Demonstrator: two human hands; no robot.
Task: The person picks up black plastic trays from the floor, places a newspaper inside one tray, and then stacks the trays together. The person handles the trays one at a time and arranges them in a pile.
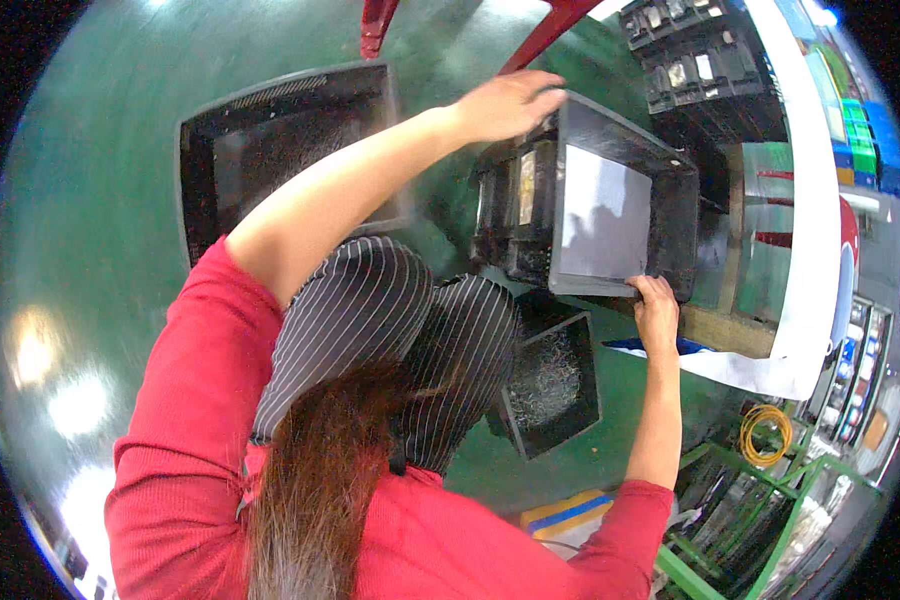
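A black plastic crate [673, 165] with a pale grey sheet [600, 215] on its bottom is tilted so that its inside faces me. Its far left corner is held by my left hand [510, 105], fingers bent at the rim. My right hand [657, 312] grips the near rim, thumb on the edge and the other fingers partly hidden. Directly beneath and to the left are more black crates [515, 215], stacked, with a pale label on one side.
A large black bin [195, 180] stands on the green floor at left. Between my knees and right arm sits a smaller bin [590, 375] holding shiny thin scraps. Stacked black trays [710, 80], red legs [545, 30], a white-covered table edge [805, 250] and a green frame [770, 540] surround me.
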